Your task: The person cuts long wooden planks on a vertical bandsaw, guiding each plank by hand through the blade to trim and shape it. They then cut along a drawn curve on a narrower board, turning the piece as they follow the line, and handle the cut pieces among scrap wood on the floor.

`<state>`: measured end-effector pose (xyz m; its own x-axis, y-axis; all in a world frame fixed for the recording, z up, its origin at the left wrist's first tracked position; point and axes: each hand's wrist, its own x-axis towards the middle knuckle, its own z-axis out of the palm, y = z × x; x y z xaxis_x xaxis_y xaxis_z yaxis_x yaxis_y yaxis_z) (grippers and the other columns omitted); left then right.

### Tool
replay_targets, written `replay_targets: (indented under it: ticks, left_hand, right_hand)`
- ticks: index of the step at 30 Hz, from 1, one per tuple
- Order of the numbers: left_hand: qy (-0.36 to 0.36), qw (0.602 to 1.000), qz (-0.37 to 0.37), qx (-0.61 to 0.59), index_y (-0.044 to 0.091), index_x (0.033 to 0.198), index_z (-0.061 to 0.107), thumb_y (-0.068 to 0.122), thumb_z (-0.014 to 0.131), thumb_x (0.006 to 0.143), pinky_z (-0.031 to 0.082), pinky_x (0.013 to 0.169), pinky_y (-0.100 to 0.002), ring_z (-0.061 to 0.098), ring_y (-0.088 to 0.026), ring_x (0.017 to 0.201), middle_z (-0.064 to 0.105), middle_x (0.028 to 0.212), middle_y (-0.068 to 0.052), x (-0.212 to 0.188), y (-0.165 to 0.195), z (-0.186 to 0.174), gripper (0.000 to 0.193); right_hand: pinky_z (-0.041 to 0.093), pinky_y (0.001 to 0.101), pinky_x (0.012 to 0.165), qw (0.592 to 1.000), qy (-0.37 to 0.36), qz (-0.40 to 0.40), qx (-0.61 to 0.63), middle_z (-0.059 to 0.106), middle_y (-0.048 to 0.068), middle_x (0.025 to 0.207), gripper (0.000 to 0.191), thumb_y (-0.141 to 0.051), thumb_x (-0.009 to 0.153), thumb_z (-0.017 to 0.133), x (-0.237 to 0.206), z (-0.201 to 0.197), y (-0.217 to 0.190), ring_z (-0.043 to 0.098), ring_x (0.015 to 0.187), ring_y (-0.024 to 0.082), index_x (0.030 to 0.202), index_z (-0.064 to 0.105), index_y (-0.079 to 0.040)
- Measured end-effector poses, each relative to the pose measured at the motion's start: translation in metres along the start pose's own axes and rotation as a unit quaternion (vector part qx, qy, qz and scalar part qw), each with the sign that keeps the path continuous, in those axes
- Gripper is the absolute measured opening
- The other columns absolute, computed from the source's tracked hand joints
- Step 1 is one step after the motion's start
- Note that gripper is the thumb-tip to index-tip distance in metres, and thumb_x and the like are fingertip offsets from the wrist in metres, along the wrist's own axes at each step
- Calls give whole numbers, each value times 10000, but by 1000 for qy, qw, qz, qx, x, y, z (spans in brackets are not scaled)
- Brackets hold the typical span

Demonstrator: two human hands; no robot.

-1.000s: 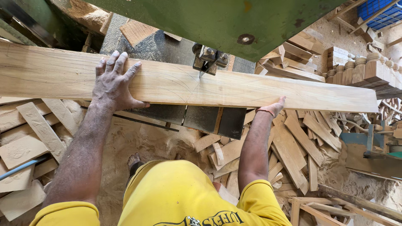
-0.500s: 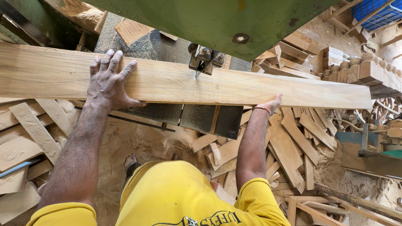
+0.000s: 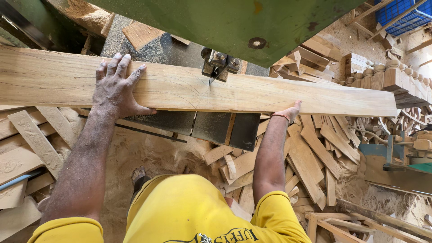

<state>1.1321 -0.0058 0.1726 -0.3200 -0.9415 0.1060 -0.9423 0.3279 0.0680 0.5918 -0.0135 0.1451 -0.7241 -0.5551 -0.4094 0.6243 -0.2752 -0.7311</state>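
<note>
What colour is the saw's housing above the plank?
Green, with rust spots, on the saw housing in the head view.

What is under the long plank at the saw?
Under the plank shows the dark saw table, with offcuts and sawdust below. The right hand presses its near edge; the table's middle is covered.

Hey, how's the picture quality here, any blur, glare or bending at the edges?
Head view: sharp, even daylight, no glare; the plank bows from wide-angle distortion; soft shadow under the left hand; right hand mostly hidden beneath the plank edge.
</note>
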Motion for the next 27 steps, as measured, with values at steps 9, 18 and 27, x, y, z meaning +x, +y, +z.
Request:
replay_targets:
  ticks: [9,18,27]
  left_hand:
    - [-18,1000,-12,-5,283,1559,448,908,792,358,135,1273,-542,198,-340,1557,289,1638,-172,-2,2,0,1398]
    - [-3,1000,-3,-5,250,1560,450,907,811,365,129,1247,-573,201,-362,1530,296,1612,-198,-2,1,1,1411]
    - [10,1000,3,-10,260,1567,448,919,808,323,132,1257,-574,201,-352,1539,291,1604,-192,-3,0,0,1454]
  right_hand:
    - [511,516,1106,999,36,-6,-34,588,168,1457,633,-463,988,441,-4,0,0,624,1298,321,1496,459,-85]
    - [531,502,1105,999,17,-12,-29,597,171,1459,598,-439,1009,455,-17,-2,-4,644,1283,317,1485,465,-78]
    - [541,516,1081,999,10,-6,-34,616,160,1432,600,-459,1006,503,-29,0,-7,653,1257,320,1478,468,-90]
